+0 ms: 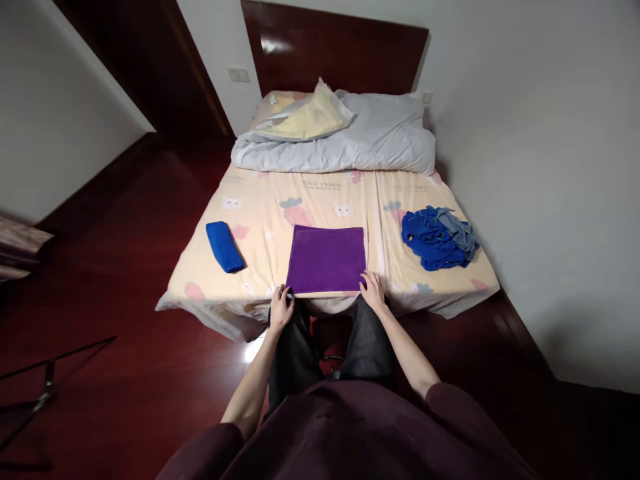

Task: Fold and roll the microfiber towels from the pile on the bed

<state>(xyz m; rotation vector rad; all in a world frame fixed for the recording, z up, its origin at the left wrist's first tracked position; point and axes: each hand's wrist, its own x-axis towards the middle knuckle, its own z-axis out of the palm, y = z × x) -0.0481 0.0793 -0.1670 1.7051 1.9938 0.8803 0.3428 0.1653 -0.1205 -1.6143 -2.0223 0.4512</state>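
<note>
Mounted on head, aimed forward and down

Looks steeply from above a dark shirt (345,433), nearest the lens at 6 o'clock. Faces up the bed (265,253) from its foot toward the headboard (340,47), farther off at 12. Centers on purple cloth (327,260); catches left hand (282,307) at 7, right hand (373,291) between 4 and 5. Reaches wide to pale wall (565,200) at 3, black stand (49,377) at 8.

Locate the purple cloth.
In the head view, the purple cloth lies at the near edge of the bed, between the folded blue cloth at left and crumpled pile at right.
</note>
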